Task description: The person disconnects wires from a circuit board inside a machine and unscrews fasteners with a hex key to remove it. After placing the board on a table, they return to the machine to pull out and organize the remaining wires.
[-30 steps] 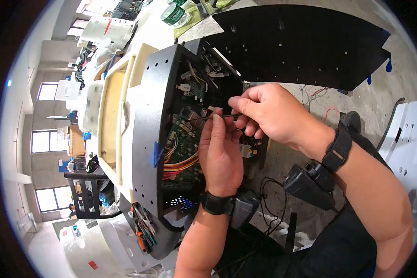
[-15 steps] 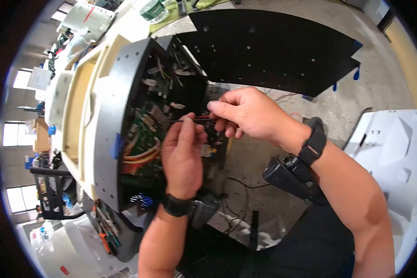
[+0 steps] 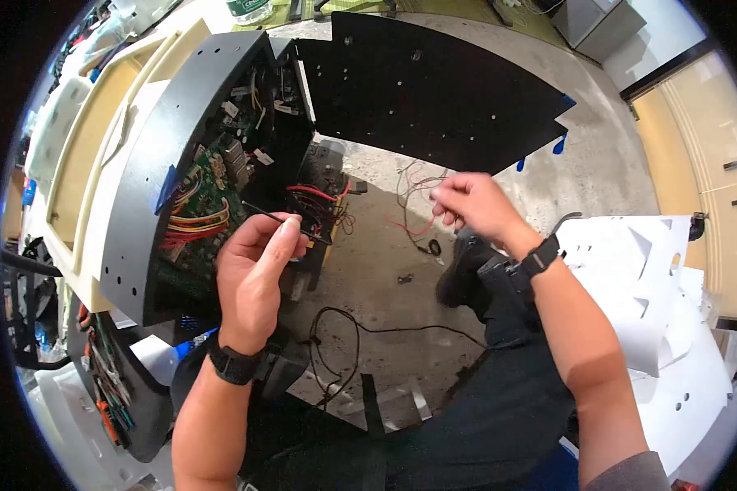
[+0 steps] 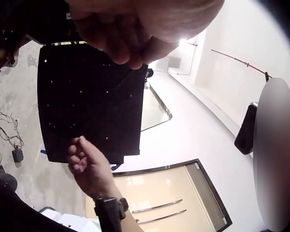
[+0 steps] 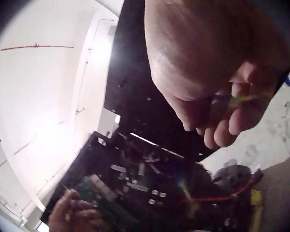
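Observation:
My left hand point(image 3: 252, 274) pinches a thin black rod point(image 3: 261, 210) between thumb and fingers, in front of an opened black metal housing point(image 3: 160, 135). One end of the rod points at the green circuit board point(image 3: 207, 180) inside; the other sticks out past the thumb. Farther right, over the floor, hangs my right hand point(image 3: 481, 209). Its fingers are curled, with the thumb against the index finger, and nothing shows between them. In the right wrist view the curled fingers point(image 5: 222, 133) are close to the camera, above the housing.
A large black panel point(image 3: 418, 90) with small holes stands behind the housing. Yellow and red wires point(image 3: 201, 225) run from the board. On the floor lie loose cables point(image 3: 356, 327). Tools point(image 3: 106, 385) sit at the lower left; white panels point(image 3: 630, 278) stand at the right.
My right hand has left the rod and moved away to the right. The left hand still holds the rod, now apart from the other hand. The head view has turned right.

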A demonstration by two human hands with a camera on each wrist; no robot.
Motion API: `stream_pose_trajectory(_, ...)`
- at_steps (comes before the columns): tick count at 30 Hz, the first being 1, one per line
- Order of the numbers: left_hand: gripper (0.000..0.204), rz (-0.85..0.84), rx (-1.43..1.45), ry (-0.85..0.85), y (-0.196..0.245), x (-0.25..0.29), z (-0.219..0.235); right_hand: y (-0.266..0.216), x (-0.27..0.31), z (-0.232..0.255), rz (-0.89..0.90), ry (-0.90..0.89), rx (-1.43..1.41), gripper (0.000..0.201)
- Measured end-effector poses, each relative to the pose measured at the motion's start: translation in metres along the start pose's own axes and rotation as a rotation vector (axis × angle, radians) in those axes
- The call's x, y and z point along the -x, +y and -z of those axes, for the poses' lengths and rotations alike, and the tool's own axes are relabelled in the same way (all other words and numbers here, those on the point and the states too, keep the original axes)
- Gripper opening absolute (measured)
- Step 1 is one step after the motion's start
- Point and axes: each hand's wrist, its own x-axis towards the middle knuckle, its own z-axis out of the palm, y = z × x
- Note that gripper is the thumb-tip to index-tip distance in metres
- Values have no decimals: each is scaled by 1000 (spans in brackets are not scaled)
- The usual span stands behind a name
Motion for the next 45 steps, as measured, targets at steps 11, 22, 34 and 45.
stream_pose_trajectory(11, 9, 174, -52, -131, 0, 12, -11, 197, -28, 25, -404, 100, 143, 25)
stream_pose_trajectory(22, 10, 305, -169, -149, -10, 18, -19, 75, 1, -36, -21, 205, 35, 20)
stream_pose_trajectory(34, 9, 123, 138, 293, -1, 46, -5, -23, 50, -156, 982, 302, 47, 18)
stream_pose_trajectory(45, 22, 35, -68, 478, 25, 64, 1, -53, 45, -189, 567, -36, -557, 13)
